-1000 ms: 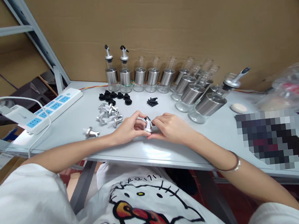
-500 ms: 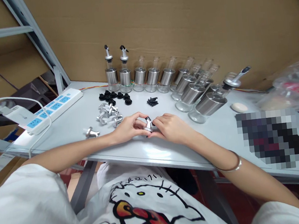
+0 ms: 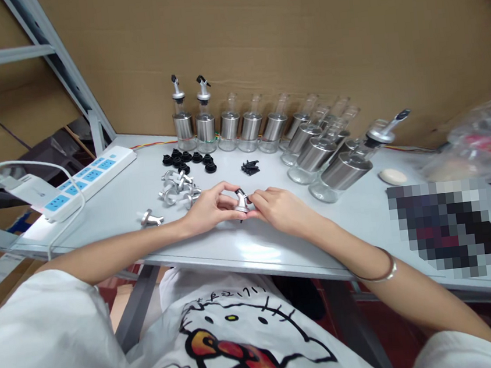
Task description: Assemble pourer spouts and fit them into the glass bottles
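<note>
Near the table's front edge, my left hand (image 3: 211,209) grips a silver pourer top (image 3: 241,202) with a black tip. My right hand (image 3: 278,208) is closed against the same pourer top from the other side, fingertips at its spout. Silver spout pieces (image 3: 178,186) lie in a pile beyond my left hand, and a single one (image 3: 151,218) lies left of it. Several black stoppers (image 3: 185,157) sit behind the pile. Small black pieces (image 3: 250,167) lie in a heap beyond my hands.
Bottles with steel sleeves (image 3: 275,127) stand along the back, some topped with pourers. A white power strip (image 3: 91,179) with a cable is at the left. To the right are a pale oval object (image 3: 393,177), a plastic bag (image 3: 482,141) and a blurred-out dark item (image 3: 443,227).
The pourer top has shifted slightly and turned more upright between my hands. Both hands keep nearly the same place.
</note>
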A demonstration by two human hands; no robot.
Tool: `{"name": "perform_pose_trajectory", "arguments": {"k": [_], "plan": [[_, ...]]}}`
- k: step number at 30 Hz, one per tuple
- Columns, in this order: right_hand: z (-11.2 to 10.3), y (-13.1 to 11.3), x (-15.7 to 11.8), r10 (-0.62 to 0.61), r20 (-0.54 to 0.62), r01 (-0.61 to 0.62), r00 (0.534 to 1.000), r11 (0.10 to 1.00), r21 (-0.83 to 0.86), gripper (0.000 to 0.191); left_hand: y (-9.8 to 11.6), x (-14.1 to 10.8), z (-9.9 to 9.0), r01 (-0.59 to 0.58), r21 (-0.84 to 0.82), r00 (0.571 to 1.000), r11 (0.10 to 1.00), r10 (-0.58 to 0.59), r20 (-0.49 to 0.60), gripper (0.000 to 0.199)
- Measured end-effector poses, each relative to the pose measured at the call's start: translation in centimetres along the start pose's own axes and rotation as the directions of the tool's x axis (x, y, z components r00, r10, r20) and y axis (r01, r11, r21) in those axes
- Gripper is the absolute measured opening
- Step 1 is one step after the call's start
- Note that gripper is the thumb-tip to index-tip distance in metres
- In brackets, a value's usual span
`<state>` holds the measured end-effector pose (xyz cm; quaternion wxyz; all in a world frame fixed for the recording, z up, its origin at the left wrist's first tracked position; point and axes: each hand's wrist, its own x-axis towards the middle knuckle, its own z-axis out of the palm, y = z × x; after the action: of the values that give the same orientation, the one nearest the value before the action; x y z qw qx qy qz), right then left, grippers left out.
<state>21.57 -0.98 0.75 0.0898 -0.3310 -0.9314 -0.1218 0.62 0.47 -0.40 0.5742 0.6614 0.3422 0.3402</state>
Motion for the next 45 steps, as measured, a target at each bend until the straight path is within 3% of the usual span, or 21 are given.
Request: {"name": "perform_pose_trajectory", "arguments": {"k": [10,18,23,34,37,40,45], "plan": [[-0.8,-0.3,0.2,0.006,-0.013,-0.006,1.0,1.0,0.002,0.044,0.6,-0.3,0.1,0.021,-0.06,1.0,0.998,-0.021,-0.004,0.05],[-1.6,-0.9,0.6,0.08,0.023,-0.083,0.997,0.983,0.163,0.033,0.7,0.2,0.0,0.007,-0.1,1.0,0.995,-0.009,-0.016,0.053],[-1.9,-0.8,0.6,0.119,-0.068,-0.101,0.991,0.971,0.219,0.031,0.8,0.1,-0.2,-0.097,-0.025,0.995,0.995,0.098,0.021,0.042],[-1.8,-1.0,0.4,0.21,-0.259,-0.108,0.943,0.927,0.36,0.04,0.8,-0.4,-0.3,-0.205,0.171,0.978,0.964,0.209,-0.005,0.03],[-1.9,-1.0,0.3,0.297,-0.283,-0.153,0.912,0.887,0.437,0.039,1.1,-0.4,-0.7,-0.235,0.335,0.972,0.913,0.232,0.05,0.03],[-1.9,-0.7,0.3,0.357,-0.278,-0.173,0.891,0.836,0.52,0.051,1.9,-0.3,-1.0,-0.287,0.469,0.958,0.835,0.241,0.156,0.031],[-1.5,-0.4,0.4,0.303,-0.274,-0.092,0.913,0.806,0.585,0.062,1.3,0.7,-1.7,-0.447,0.567,0.893,0.692,0.315,0.32,0.029]]}}
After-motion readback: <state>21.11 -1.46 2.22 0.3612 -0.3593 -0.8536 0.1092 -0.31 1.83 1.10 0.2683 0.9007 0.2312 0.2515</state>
